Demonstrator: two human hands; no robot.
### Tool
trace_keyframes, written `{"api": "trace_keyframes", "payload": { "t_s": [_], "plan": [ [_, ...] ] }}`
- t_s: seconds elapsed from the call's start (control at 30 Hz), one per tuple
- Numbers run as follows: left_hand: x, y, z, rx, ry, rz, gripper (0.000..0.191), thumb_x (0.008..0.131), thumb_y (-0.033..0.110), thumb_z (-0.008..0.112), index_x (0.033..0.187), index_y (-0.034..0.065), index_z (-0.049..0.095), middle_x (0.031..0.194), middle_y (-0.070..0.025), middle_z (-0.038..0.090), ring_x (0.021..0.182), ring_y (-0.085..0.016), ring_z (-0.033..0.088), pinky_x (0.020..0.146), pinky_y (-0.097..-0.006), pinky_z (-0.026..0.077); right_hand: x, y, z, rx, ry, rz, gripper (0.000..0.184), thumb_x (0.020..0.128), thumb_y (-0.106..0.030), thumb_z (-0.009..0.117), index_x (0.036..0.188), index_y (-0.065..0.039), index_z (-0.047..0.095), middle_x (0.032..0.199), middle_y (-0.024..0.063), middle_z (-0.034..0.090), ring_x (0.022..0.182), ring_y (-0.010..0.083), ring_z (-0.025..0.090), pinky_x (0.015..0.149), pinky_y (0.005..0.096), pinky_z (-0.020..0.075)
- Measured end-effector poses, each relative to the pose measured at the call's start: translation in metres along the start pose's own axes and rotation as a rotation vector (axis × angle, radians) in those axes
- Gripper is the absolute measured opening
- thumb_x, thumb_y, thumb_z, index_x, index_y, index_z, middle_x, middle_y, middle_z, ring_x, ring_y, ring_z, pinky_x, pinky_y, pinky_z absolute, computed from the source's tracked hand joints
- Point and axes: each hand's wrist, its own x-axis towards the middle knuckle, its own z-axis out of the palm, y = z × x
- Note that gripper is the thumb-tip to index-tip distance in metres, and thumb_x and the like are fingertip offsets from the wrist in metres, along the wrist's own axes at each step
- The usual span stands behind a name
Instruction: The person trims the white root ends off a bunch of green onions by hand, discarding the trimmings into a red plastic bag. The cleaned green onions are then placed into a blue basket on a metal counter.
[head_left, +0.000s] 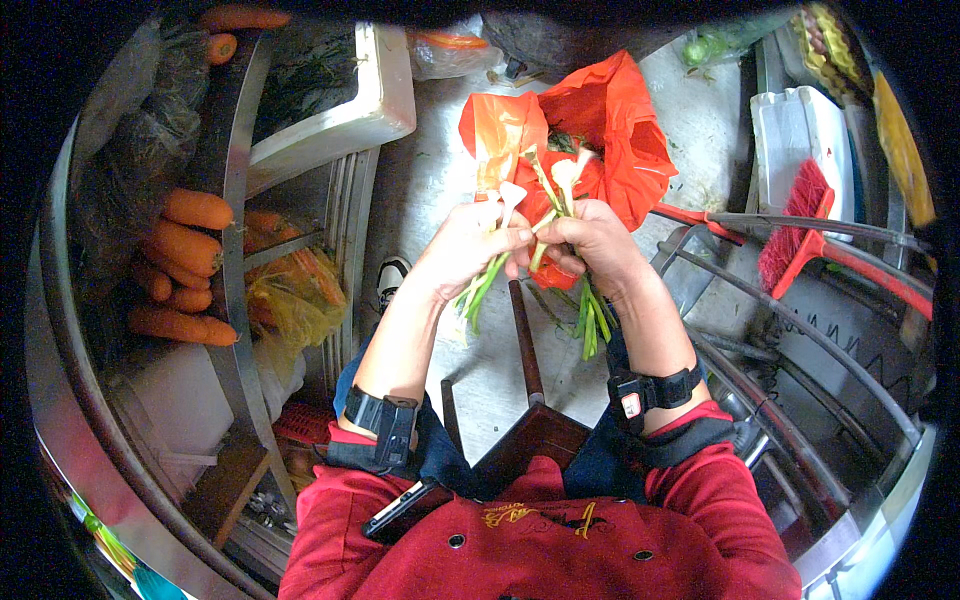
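My left hand (469, 244) grips a small bunch of green-and-white stalks (487, 281), like spring onions or young garlic, with pale bulb ends up and green leaves hanging below. In my right hand (604, 236) is a second bunch of the same kind of stalks (589, 319), its white ends also pointing away from me. The fingertips of both hands meet around a short pale stalk piece between the bunches. Just beyond them a crumpled orange-red plastic bag (630, 142) stands with its mouth spread, some dark greens visible inside.
Carrots (187, 247) lie on a metal-edged shelf at left, near a white foam box (390, 90) and a yellow plastic bag (296, 296). At right are a red-bristled brush (799, 225) and a metal rack (795, 292). A dark wooden stool (529, 435) is between my legs.
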Motion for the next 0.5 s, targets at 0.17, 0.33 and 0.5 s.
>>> {"api": "trace_keyframes", "payload": {
  "t_s": [0.17, 0.33, 0.5],
  "plan": [
    [-0.001, 0.001, -0.002, 0.037, 0.027, 0.024, 0.016, 0.084, 0.016, 0.063, 0.085, 0.0004, 0.061, 0.065, -0.0045, 0.059, 0.055, -0.011, 0.056, 0.051, -0.0215, 0.045, -0.002, -0.003, 0.0, 0.092, 0.035, 0.017, 0.009, 0.075, -0.013, 0.057, 0.073, -0.004, 0.058, 0.058, 0.0, 0.05, 0.044, 0.0071, 0.041, 0.038, 0.0212, 0.0273],
    [-0.005, 0.006, -0.005, 0.133, 0.042, 0.043, 0.016, 0.084, 0.017, 0.064, 0.08, 0.0017, 0.061, 0.062, -0.0013, 0.056, 0.051, -0.007, 0.05, 0.046, -0.0197, 0.039, 0.0, 0.001, -0.007, 0.295, 0.082, 0.008, 0.021, 0.081, -0.021, 0.055, 0.067, -0.006, 0.053, 0.053, 0.0007, 0.049, 0.034, 0.007, 0.035, 0.035, 0.0209, 0.0252],
    [-0.009, 0.009, -0.009, 0.192, 0.062, 0.014, 0.014, 0.082, 0.015, 0.066, 0.078, 0.0021, 0.062, 0.059, -0.0005, 0.054, 0.047, -0.006, 0.046, 0.043, -0.0191, 0.036, 0.004, 0.001, -0.026, 0.619, 0.194, -0.072, 0.015, 0.083, -0.02, 0.052, 0.077, -0.006, 0.052, 0.063, 0.0044, 0.056, 0.037, 0.0084, 0.035, 0.037, 0.0225, 0.026]
  ]
}}
